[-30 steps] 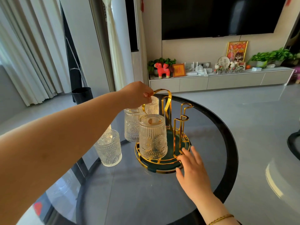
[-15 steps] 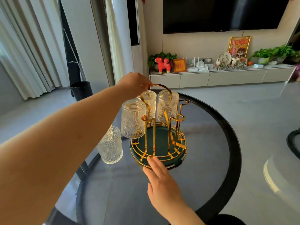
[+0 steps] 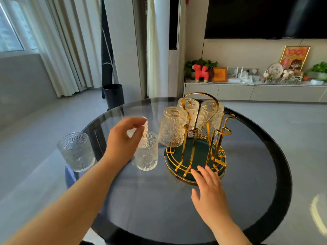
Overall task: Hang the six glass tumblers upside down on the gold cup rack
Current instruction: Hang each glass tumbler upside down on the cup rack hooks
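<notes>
**Desk:** Where are your hands in this frame?

**Caption:** Your left hand point(image 3: 123, 138) hovers at centre-left, fingers curled loosely, just behind an upright tumbler point(image 3: 146, 152) on the round glass table point(image 3: 256, 200). Whether it touches that glass can't be told; there is blur at the fingertips. Your right hand point(image 3: 208, 191), lower centre, lies spread flat, holding nothing, its fingertips point(image 3: 200, 169) at the near rim of the rack point(image 3: 195, 156).

**Desk:** And the glasses?

**Caption:** Three hang upside down on the gold rack's prongs, right of centre: a near one point(image 3: 173, 128), a back one point(image 3: 190, 110) and a right one point(image 3: 209, 119). Two prongs on the right stand bare. Another tumbler point(image 3: 77, 151) sits upright at the table's left edge, well apart from the rack.
</notes>
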A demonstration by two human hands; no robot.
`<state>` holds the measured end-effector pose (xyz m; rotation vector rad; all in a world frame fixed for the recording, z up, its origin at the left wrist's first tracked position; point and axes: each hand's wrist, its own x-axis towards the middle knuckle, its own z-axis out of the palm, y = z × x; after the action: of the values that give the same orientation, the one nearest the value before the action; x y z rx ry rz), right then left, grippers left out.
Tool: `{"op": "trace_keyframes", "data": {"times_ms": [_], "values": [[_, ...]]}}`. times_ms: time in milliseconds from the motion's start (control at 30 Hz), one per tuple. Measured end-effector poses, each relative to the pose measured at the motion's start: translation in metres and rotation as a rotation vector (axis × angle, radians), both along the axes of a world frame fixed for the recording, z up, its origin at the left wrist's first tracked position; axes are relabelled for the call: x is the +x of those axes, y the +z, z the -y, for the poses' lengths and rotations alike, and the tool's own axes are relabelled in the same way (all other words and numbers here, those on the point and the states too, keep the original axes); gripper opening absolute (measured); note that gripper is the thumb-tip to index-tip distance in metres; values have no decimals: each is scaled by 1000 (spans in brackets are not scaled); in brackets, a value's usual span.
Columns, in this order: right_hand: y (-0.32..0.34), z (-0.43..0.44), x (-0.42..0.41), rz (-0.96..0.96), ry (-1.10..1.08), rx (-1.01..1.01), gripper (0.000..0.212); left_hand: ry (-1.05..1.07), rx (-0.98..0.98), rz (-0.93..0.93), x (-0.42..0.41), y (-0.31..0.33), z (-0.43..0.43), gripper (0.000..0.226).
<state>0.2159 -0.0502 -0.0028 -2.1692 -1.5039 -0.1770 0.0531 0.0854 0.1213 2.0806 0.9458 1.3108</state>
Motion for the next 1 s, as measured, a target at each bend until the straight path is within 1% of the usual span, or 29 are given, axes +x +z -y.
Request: {"op": "trace_keyframes", "data": {"times_ms": [67, 100, 133, 200, 300, 400, 467, 600, 700, 800, 867, 1000], "values": [[-4, -2, 2, -30, 5, 19, 46, 77, -142, 109, -17, -26, 7, 24], [-4, -3, 1, -49, -18, 17, 43, 87, -218, 125, -21, -40, 10, 23], [0, -3, -1, -84, -30, 24, 40, 87, -284, 113, -23, -52, 12, 25], [7, -4, -7, -113, -39, 90, 35, 86, -378, 51, -21, -74, 14, 45], [12, -5, -10, -54, -43, 227, 30, 80, -467, -12, -14, -91, 10, 68], [15, -5, -11, -59, -69, 252, 26, 51, -537, -49, -4, -99, 3, 80], [15, -4, -10, -31, -96, 237, 28, 45, -562, -82, 1, -102, -1, 84], [16, -4, -9, 24, -107, 203, 30, 43, -558, -83, 9, -104, -10, 90], [17, -6, -9, 65, -119, 172, 31, 70, -551, -118, 16, -104, -16, 94], [20, -9, -9, 83, -127, 136, 32, 112, -557, -137, 21, -104, -21, 92], [19, -12, -7, 79, -139, 110, 30, 138, -548, -150, 22, -105, -22, 88], [18, -20, -2, -17, -187, 61, 27, 131, -560, -132, 15, -108, -17, 86]]}}
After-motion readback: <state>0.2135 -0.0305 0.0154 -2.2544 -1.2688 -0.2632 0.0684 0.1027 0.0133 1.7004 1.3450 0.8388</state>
